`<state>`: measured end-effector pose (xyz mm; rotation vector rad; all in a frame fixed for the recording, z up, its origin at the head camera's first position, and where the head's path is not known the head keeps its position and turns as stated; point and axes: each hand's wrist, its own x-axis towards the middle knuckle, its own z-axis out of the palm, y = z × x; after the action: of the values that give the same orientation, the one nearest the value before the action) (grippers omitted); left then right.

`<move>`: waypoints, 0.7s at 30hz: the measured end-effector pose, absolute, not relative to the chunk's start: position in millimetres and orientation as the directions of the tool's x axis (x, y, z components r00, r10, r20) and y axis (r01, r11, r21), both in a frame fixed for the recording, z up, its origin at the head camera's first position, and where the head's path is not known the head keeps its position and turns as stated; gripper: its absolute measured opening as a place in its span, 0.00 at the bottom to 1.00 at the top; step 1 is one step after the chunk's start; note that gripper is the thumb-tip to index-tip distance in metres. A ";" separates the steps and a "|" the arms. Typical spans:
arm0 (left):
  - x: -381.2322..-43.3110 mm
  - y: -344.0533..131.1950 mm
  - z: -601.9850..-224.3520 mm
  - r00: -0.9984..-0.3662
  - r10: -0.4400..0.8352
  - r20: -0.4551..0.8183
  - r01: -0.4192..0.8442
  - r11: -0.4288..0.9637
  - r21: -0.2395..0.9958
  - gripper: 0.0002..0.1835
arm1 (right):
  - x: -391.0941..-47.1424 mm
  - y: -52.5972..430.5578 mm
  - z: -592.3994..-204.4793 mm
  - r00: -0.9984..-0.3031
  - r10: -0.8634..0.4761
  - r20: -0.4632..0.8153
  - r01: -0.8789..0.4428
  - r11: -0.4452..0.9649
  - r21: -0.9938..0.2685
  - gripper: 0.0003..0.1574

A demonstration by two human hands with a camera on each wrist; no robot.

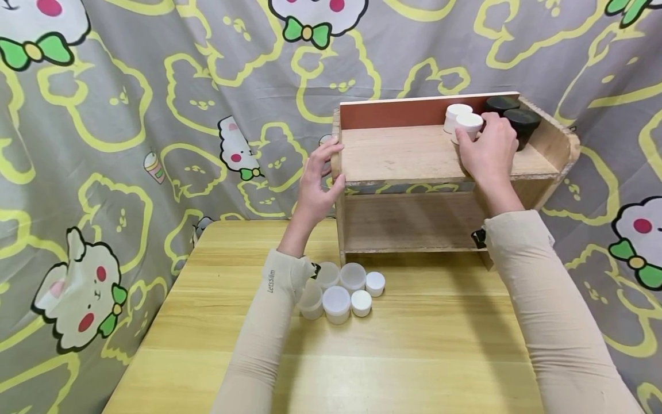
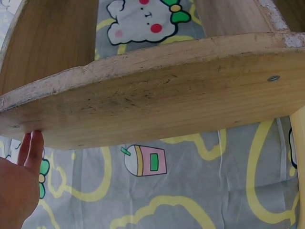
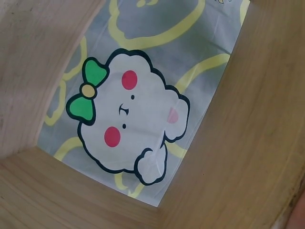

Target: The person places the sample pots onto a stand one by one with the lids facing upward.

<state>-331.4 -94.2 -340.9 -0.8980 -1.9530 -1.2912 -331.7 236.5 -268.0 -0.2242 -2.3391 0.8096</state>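
On the top board of a two-tier wooden shelf (image 1: 398,155), my right hand (image 1: 491,152) pinches a small white lidded jar (image 1: 469,121) between thumb and fingers. A second white jar (image 1: 457,110) stands just behind it. Two black-lidded jars (image 1: 522,122) are to the right, partly covered by the hand. My left hand (image 1: 319,181) touches the shelf's left side panel (image 2: 157,95) with fairly straight fingers. In the left wrist view, two fingertips (image 2: 35,140) press on that panel. The right wrist view looks into the shelf's lower compartment (image 3: 248,133), and its hand's hold is hidden there.
Several translucent lidded tubs (image 1: 337,303) and two small white jars (image 1: 361,302) stand on the wooden table (image 1: 414,356), in front of the shelf's left end and beside my left sleeve. A patterned grey curtain (image 1: 196,144) hangs behind the table.
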 end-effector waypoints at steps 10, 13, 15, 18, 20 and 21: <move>-328.8 -92.9 -340.1 -0.582 0.186 0.791 0.804 0.280 0.525 0.28 | -330.1 236.9 -269.1 -0.778 0.356 0.517 -0.048 0.787 -0.615 0.40; -323.2 -90.3 -336.7 -0.585 0.176 0.791 0.802 0.268 0.534 0.28 | -329.7 236.7 -269.0 -0.779 0.355 0.517 -0.051 0.785 -0.617 0.40; -316.3 -88.5 -332.0 -0.584 0.171 0.793 0.804 0.258 0.536 0.27 | -329.6 236.5 -268.8 -0.780 0.355 0.515 -0.050 0.785 -0.617 0.40; -305.1 -86.8 -323.8 -0.588 0.168 0.791 0.802 0.252 0.542 0.27 | -329.5 236.3 -268.4 -0.783 0.354 0.511 -0.047 0.786 -0.616 0.41; -300.1 -86.5 -320.0 -0.592 0.167 0.788 0.798 0.260 0.544 0.26 | -329.5 236.2 -268.4 -0.785 0.353 0.509 -0.045 0.787 -0.615 0.41; -298.7 -86.6 -318.9 -0.594 0.167 0.787 0.796 0.262 0.545 0.26 | -329.6 236.2 -268.4 -0.787 0.352 0.507 -0.044 0.787 -0.615 0.41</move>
<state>-298.7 -86.6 -318.9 -0.8693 -1.9358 -1.3506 -329.6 236.2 -268.4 -0.2282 -2.3485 0.8284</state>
